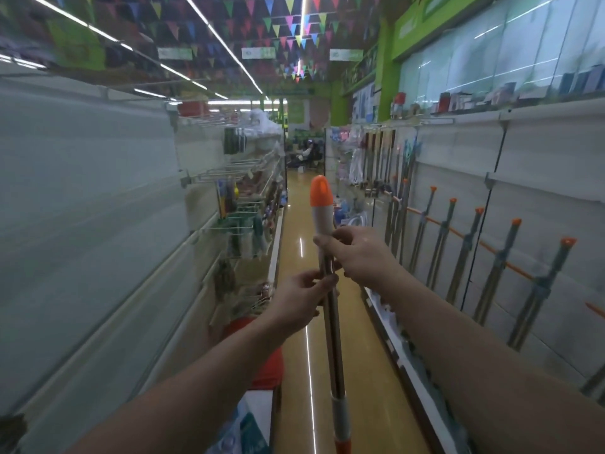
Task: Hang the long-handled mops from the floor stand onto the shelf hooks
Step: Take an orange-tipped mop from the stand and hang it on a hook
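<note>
Held upright mid-aisle, the mop [328,280] is grasped below its orange cap by the right hand [358,253] and left hand [302,298]; the long, stiff, seemingly light metal shaft probably wants two spaced grips.

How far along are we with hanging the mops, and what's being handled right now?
Done: several orange-capped mop handles already stand in a row along the right-hand shelf wall, apparently hung. In hand: one mop held upright in mid-aisle, right hand near its orange-tipped grip, left hand just below on the shaft. Left: getting this one onto a hook. The floor stand is out of view, so the remaining count is unknown.
</note>
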